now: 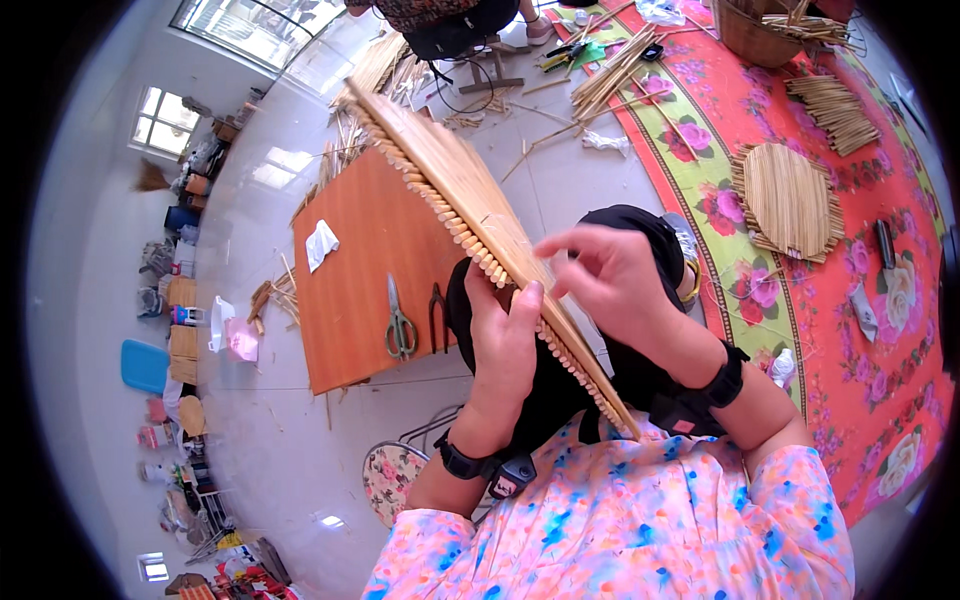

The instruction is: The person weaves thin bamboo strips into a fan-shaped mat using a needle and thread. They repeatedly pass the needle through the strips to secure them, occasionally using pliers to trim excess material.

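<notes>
A thick flat mat of pale straw stalks (465, 185) is held tilted across my lap, nearly edge-on, with a row of cut round stalk ends along its near side. My left hand (503, 330) grips this edge near the middle, thumb on top and fingers beneath. Just above the mat's upper face is my right hand (610, 280), its index finger stretched out and the others loosely bent and apart. Nothing shows clearly between its fingers; a thin thread there would be too fine to make out.
An orange-brown board (370, 270) at left bears scissors (400, 325), dark pliers (438, 318) and crumpled white tissue (321, 245). On the flowered red cloth (730, 150) lie a rounded stalk mat (790, 203), a stalk bundle (833, 113) and a basket (752, 35). Another person (450, 20) sits ahead.
</notes>
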`<state>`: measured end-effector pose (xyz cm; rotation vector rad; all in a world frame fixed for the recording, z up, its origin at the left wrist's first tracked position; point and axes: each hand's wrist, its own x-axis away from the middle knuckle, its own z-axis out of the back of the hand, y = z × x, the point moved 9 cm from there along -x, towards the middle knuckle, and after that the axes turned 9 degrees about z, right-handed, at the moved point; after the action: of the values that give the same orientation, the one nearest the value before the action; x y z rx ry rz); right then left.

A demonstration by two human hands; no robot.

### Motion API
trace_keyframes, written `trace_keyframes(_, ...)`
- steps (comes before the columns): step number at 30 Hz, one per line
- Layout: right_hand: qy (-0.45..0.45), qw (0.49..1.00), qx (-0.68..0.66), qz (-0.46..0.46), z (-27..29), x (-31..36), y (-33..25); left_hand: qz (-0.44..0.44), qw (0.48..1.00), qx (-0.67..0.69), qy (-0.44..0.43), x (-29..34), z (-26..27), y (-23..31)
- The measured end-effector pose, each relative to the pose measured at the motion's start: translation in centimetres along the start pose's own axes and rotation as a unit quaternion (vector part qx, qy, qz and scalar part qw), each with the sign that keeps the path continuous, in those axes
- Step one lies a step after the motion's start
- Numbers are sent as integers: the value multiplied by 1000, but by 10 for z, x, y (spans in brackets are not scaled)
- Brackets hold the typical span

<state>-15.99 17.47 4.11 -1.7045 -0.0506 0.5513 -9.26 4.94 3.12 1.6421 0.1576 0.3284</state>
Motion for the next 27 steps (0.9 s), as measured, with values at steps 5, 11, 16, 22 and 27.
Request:
trace_keyframes(5, 47, 987, 148, 52, 9, -27, -7, 19, 998, -39, -39, 1, -22, 0)
trace_keyframes(11, -11, 999, 49, -13, 3, -35, 22, 10, 996, -65, -53, 1, -34, 0)
trace_keyframes(16, -64, 969, -104, -213, 2, -33, 35, 6, 996, -79, -47, -4, -35, -5)
trace_keyframes(22, 12, 942, -272, -195, -10, -24, 38, -38, 993, -103, -31, -2, -29, 4)
trace_keyframes(27, -55, 938, -329, -90, -42, -32, -7, -113, 986, -125, -8, 20, -10, 47)
